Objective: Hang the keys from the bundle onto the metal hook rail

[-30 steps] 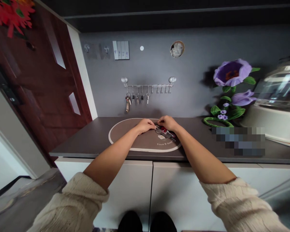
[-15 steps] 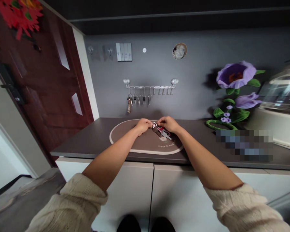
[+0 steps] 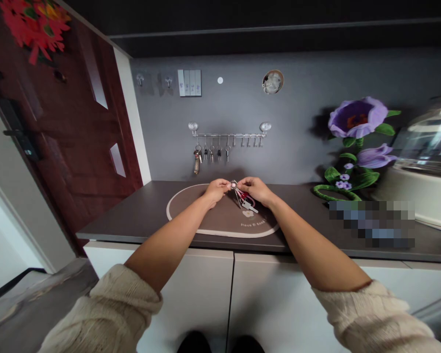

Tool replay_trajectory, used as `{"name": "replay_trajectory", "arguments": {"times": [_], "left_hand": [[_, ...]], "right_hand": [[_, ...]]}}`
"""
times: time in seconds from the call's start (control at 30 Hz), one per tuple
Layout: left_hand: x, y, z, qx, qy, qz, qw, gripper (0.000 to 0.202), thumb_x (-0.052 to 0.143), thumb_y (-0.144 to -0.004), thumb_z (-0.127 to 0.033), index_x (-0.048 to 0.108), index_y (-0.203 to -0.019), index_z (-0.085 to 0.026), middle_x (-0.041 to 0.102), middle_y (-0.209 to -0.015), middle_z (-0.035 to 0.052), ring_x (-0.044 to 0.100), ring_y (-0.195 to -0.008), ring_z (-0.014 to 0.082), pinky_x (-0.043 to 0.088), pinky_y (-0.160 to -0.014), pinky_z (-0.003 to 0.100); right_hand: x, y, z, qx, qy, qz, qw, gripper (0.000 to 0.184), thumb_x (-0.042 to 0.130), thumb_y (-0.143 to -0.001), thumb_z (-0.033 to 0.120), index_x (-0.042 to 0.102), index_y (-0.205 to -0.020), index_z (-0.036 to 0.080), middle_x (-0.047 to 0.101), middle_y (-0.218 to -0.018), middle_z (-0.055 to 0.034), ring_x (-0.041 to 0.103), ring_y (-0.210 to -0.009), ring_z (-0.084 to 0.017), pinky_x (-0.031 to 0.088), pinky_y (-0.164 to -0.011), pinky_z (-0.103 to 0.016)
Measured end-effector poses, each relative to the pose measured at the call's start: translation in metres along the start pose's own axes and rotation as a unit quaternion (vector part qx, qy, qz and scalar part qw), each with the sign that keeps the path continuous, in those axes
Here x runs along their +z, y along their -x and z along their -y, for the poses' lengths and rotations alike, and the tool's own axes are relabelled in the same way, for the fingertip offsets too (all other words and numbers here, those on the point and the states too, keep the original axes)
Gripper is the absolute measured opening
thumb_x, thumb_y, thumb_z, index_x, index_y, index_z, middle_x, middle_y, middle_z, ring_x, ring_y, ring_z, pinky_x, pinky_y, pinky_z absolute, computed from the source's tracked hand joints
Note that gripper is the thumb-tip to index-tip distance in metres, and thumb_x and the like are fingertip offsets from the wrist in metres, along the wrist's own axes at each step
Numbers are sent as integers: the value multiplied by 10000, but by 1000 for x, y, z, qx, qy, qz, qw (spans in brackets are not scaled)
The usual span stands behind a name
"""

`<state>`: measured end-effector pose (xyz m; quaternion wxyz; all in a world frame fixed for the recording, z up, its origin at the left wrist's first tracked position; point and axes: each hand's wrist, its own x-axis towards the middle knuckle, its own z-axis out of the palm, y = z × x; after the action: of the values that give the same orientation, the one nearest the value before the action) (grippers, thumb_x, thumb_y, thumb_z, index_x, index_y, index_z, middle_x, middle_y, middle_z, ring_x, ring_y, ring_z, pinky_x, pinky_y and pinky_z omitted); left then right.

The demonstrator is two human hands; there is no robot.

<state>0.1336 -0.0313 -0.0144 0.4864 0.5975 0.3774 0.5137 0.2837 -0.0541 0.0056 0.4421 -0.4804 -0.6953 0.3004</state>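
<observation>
While the person's left hand (image 3: 216, 191) and right hand (image 3: 255, 190) met above a brown oval mat with a cream border (image 3: 206, 232), a small silver metal key ring (image 3: 233, 185) stood upright between them, over the far half of the mat. The left fingers (image 3: 225, 185) were pinched against the ring's left side and the right fingers (image 3: 240, 184) were closed against its right side, though the fingertips hid exactly how it was gripped. A bunch of keys with a red fob and a silver blade (image 3: 245, 197) hung from the ring over the middle of the mat; whether it touched the mat could not be told.

A dark grey countertop (image 3: 132, 215) lay under the mat. Beyond the mat, a chrome hook rail (image 3: 230, 135) with hanging keys (image 3: 206, 154) was fixed to the grey wall (image 3: 297, 83). Right of the mat stood a purple artificial flower with green leaves (image 3: 357, 117), and farther right a white appliance with a clear glass lid (image 3: 426, 147). Left of the mat was a dark red wooden door (image 3: 77, 147). Cream knitted sleeves (image 3: 125, 304) were pushed up both forearms, nearer than the mat.
</observation>
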Motion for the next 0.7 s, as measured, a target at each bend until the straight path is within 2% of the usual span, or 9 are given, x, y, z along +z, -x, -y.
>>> {"name": "replay_trajectory", "arguments": {"times": [0.2, 0.43, 0.6, 0.7], "left_hand": [[0, -4, 5, 11, 20, 15, 1000, 127, 593, -631, -195, 542, -734, -142, 584, -674, 9, 482, -567, 65, 337, -542, 195], [1, 1, 0, 17, -14, 26, 999, 134, 592, -630, -213, 532, -724, -139, 572, -659, 4, 470, -555, 65, 332, -529, 196], [1, 3, -1, 29, -46, 10, 998, 136, 587, -635, -181, 527, -744, -128, 551, -638, 1, 468, -558, 67, 355, -555, 203], [0, 1, 0, 66, -64, -15, 996, 175, 562, -660, -177, 531, -827, -135, 543, -638, -8, 466, -559, 66, 369, -576, 204]], "right_hand": [[2, 1, 4, 8, -78, 7, 997, 194, 605, -628, 294, 546, -724, 135, 558, -579, 9, 477, -482, -68, 412, -510, -214], [3, 0, 3, -4, -109, 12, 994, 231, 609, -620, 323, 526, -733, 139, 557, -617, 3, 492, -507, -73, 416, -530, -221], [3, -1, 1, -29, -62, -22, 997, 193, 540, -669, 322, 493, -730, 146, 513, -583, 25, 448, -486, -64, 388, -520, -213], [2, -5, -4, -58, -10, -46, 997, 171, 493, -698, 319, 479, -729, 151, 496, -584, 29, 439, -513, -69, 385, -551, -215]]}}
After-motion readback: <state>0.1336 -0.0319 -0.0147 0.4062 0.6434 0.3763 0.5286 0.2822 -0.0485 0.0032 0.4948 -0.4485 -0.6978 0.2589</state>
